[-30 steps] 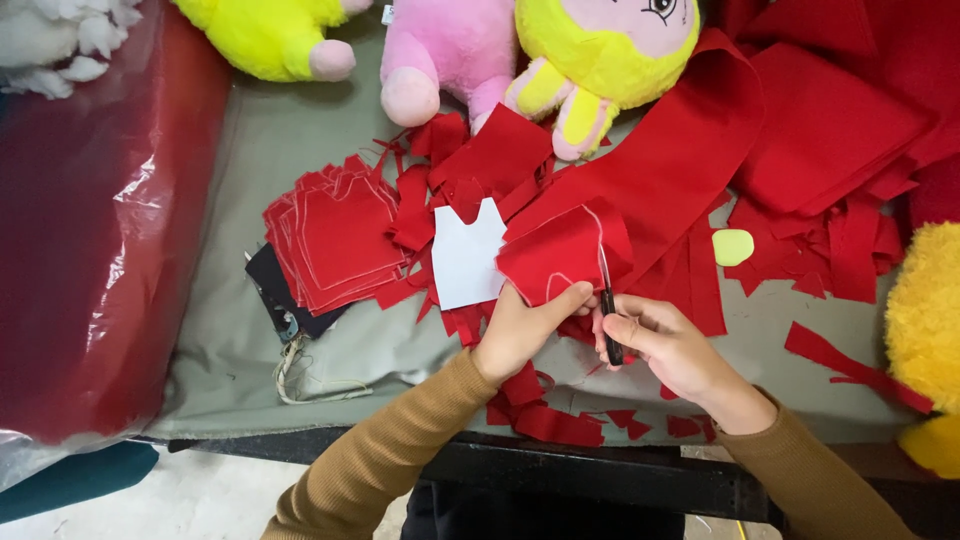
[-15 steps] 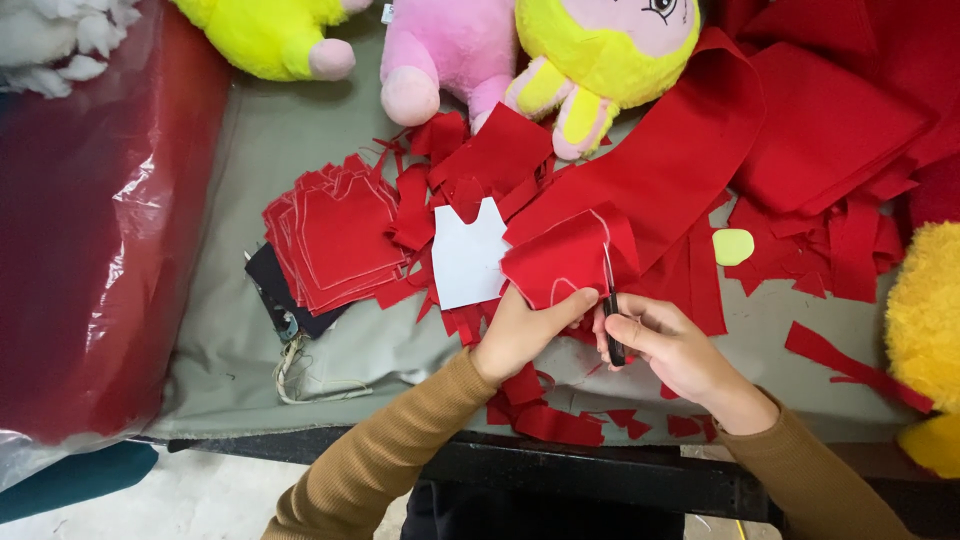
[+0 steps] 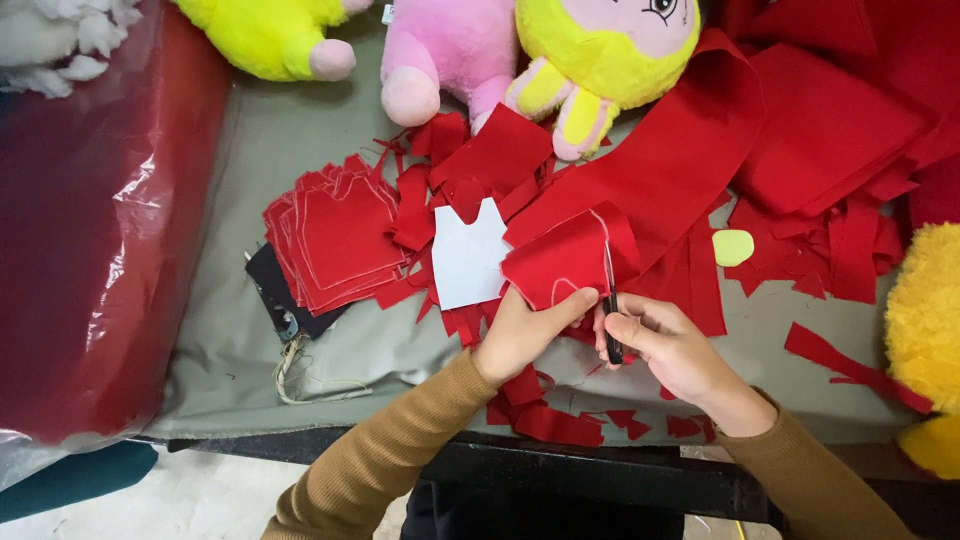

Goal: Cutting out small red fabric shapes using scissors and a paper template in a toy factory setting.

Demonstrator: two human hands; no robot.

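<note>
**A Small Soft-Toy Sewing Workshop**

This is a craft workbench where plush toys are made. A grey cloth-covered table [image 3: 300,130] carries a neat stack of cut red fabric pieces [image 3: 335,240] marked with chalk outlines, a white paper pattern [image 3: 465,262], loose red offcuts [image 3: 560,425] and larger sheets of red felt [image 3: 830,130]. Finished plush toys, yellow [image 3: 270,35], pink [image 3: 450,50] and a yellow-haired doll [image 3: 610,50], line the far edge. White stuffing [image 3: 60,40] sits beside a plastic-wrapped red roll [image 3: 90,250].
</note>
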